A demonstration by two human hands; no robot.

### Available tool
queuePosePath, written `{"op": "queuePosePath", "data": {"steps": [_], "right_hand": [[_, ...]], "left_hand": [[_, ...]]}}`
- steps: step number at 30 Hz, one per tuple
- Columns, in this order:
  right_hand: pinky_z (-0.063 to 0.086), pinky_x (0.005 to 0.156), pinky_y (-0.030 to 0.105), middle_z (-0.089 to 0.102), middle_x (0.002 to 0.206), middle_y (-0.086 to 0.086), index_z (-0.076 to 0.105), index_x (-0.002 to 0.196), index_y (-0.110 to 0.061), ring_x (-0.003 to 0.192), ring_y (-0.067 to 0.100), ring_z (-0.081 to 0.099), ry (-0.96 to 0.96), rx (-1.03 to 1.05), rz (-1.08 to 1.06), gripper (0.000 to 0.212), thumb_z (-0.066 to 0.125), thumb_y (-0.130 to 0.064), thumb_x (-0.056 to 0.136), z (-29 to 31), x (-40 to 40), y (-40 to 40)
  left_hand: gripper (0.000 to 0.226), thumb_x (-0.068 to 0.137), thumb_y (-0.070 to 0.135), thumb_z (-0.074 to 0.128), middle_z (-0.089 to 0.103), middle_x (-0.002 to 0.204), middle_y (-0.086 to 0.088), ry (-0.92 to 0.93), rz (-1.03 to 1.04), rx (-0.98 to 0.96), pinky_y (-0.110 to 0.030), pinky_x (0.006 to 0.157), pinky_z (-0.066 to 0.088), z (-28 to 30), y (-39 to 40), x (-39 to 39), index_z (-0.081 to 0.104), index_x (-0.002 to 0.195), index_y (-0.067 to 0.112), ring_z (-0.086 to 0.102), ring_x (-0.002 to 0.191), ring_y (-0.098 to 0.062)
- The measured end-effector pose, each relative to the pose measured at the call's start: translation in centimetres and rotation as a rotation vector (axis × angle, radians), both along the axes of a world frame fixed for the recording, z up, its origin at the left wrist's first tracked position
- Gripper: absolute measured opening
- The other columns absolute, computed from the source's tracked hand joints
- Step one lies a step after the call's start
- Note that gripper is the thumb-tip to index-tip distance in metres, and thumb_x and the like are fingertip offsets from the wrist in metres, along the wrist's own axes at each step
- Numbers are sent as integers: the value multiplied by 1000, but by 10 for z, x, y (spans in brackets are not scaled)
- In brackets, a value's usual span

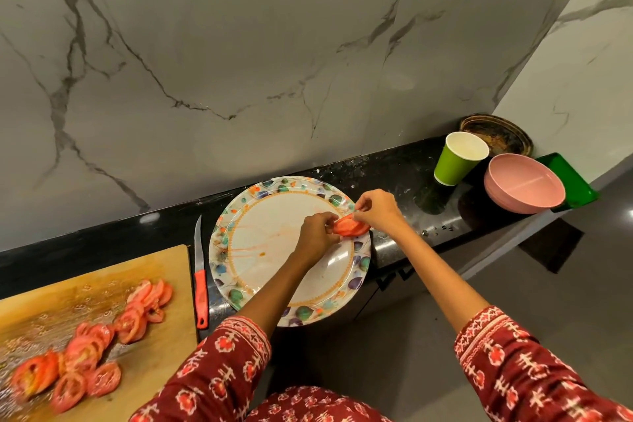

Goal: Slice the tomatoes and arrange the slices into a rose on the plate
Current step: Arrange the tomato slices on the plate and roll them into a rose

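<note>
A: Layout, big to small. Black worktop (404,164) runs left-near to right-far. Wooden cutting board (113,288) sits near-left, wet, carrying the loose tomato slices (85,353). Floral plate (239,271) is in the middle, just right of the board, with the red-handled knife (200,288) lying between them.

B: Where's the working piece?

A: A small overlapped stack of slices (351,226) held over the plate's right side, near the rim. Long axis roughly left-right, tilted slightly down toward the right.

B: Hands?

A: Left hand (317,233) pinches the stack's left end, fingers curled round it. Right hand (378,211) pinches the right end from the far-right side. Both are on it, one at each end.

B: So what does the next move turn on?

A: My read: rolling along that axis. The plate's bare centre lies left of the stack, so the left hand is nearer the spot to set it down. The remaining slices are well apart, near-left, also on the left hand's side.

B: Plate state?

A: Juice streaks only; no rose laid yet.
</note>
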State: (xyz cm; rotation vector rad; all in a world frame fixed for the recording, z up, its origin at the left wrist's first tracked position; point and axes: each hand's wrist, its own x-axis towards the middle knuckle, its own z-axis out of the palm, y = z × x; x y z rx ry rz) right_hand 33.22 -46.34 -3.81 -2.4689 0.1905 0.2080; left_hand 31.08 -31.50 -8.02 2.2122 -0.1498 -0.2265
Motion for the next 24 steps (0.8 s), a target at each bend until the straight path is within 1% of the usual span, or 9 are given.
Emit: {"op": "queuePosePath", "data": {"steps": [3, 6, 9, 12, 15, 17, 20, 22, 24], "right_hand": [[49, 75, 28, 71, 92, 10, 71, 88, -4, 82, 18, 62, -13, 16, -80, 12, 61, -6, 83, 1, 3, -9], [56, 83, 40, 70, 93, 16, 70, 90, 1, 82, 30, 70, 86, 49, -129, 19, 52, -3, 87, -1, 3, -18], [56, 86, 39, 70, 91, 15, 71, 94, 2, 85, 26, 70, 191, 64, -103, 17, 57, 0, 84, -3, 2, -19], [54, 89, 37, 69, 93, 13, 70, 96, -4, 87, 20, 66, 198, 93, -99, 19, 64, 3, 80, -2, 3, -18], [55, 83, 30, 67, 92, 11, 69, 99, -3, 80, 18, 63, 194, 108, -86, 20, 60, 4, 83, 1, 4, -18], [55, 82, 30, 64, 90, 8, 68, 101, -2, 77, 18, 63, 180, 115, -84, 21, 57, 4, 84, 1, 3, -18], [55, 82, 32, 63, 92, 7, 67, 101, -3, 77, 20, 63, 118, 106, -124, 25, 50, 7, 86, -1, 2, -18], [53, 84, 34, 65, 98, 12, 67, 98, -2, 88, 25, 64, 7, 107, -168, 27, 46, 8, 85, -5, 1, -17], [50, 79, 29, 65, 99, 15, 66, 97, 1, 91, 23, 61, -110, 138, -203, 28, 44, 10, 84, -8, -3, -13]], "left_hand": [[43, 78, 11, 72, 63, 114, -16, -12, 14, -1, -19, 82, 44, -3, -2, 1, 59, 118, 2, 61, 99, -24], [39, 79, 12, 71, 64, 112, -17, -32, 31, -2, -21, 82, 45, -5, -3, 2, 61, 115, 1, 61, 97, -25], [36, 78, 14, 72, 66, 107, -16, -45, 43, -14, -22, 80, 47, -6, -4, 2, 64, 111, 2, 62, 92, -23], [30, 76, 16, 74, 67, 100, -14, -46, 51, -24, -20, 76, 47, -9, -5, 2, 67, 103, 4, 60, 85, -18], [25, 76, 15, 74, 67, 97, -13, -49, 68, -28, -20, 75, 48, -11, -5, 2, 67, 97, 4, 58, 80, -15], [25, 76, 15, 74, 67, 97, -13, -47, 83, -40, -19, 74, 48, -11, -6, 2, 67, 97, 5, 57, 80, -14], [28, 74, 12, 75, 66, 99, -13, -52, 73, -47, -12, 69, 43, -12, -4, 1, 66, 100, 4, 56, 81, -13], [31, 74, 11, 75, 65, 101, -12, -48, 74, -44, -8, 68, 41, -13, 1, 1, 65, 102, 4, 56, 82, -13], [31, 75, 9, 74, 65, 103, -12, -55, 90, -40, -6, 67, 41, -14, 8, 0, 64, 105, 5, 56, 82, -13]]}}
